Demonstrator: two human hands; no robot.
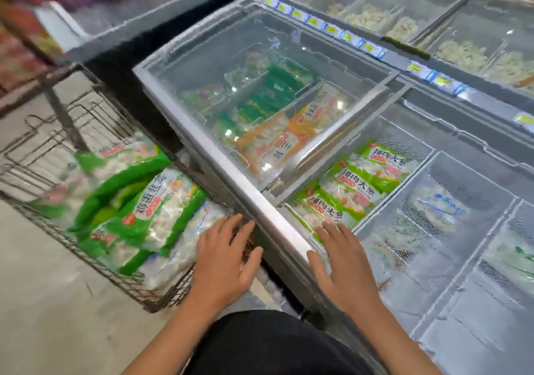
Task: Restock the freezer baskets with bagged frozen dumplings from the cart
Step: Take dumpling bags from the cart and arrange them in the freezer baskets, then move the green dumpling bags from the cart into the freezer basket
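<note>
The person stands at the corner of a chest freezer [231,169], both bare hands held out in front; the left hand [224,256] hovers with fingers spread and straight over the near corner of the wire cart [95,262], holding nothing, so its grip is open; the right hand [344,267] reaches over the freezer's metal rim, fingers likewise straight and spread, its grip open too; its fingertips lie at the near edge of the green dumpling bags in the basket [349,189], though whether they press the nearest bag cannot be told.

The cart stands on the floor just beside the freezer's left side; it carries a heap of bagged dumplings [138,210], green-edged packs lying tilted on top and clear packs with pale dumplings beneath, the clearest of these just beside the left hand.

In the open part of the freezer a mesh basket [404,146] holds three green bags overlapping in a row that runs away from the person; to its right another basket [433,210] holds clear bags with blue print, frosted and hard to read; further right lie more frosted packs, too blurred to name.

The sliding glass lid [260,65] covers the far-left part of the freezer; under it show orange bags [274,143] and dark green packs [268,94] in separate compartments.

Behind stands a second freezer [433,28] with loose pale dumplings in bins; yellow price tags [332,29] line its front rail.
</note>
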